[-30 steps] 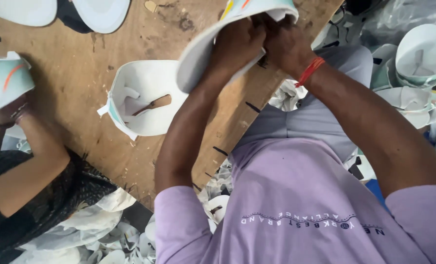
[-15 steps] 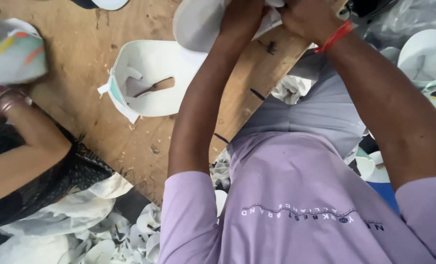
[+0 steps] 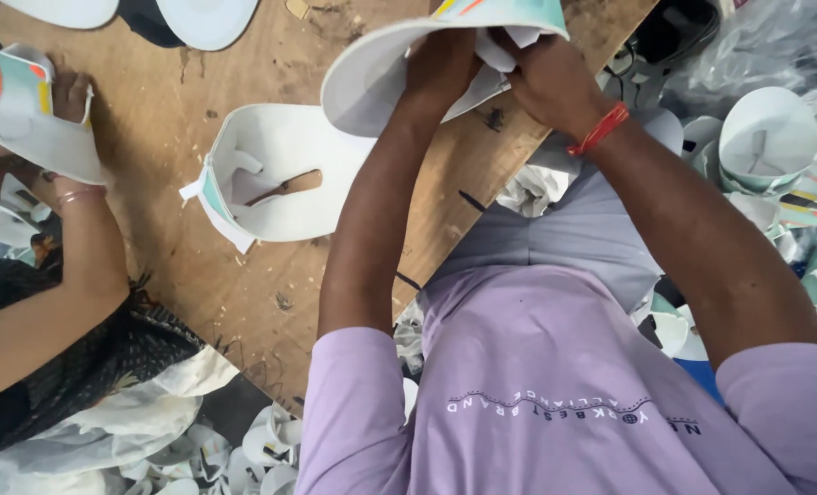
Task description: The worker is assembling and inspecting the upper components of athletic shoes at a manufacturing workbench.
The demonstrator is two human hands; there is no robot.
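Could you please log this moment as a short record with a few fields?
left hand: grips the white curved piece
right hand: presses into the same piece from the other side
surface: wooden board
beside: white shell lying on the board, brown-handled tool inside it
co-worker's hand: holds another coloured piece at the board's left edge

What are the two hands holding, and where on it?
Both the left hand and the right hand grip a white cap at its inner edge, just behind the brim.
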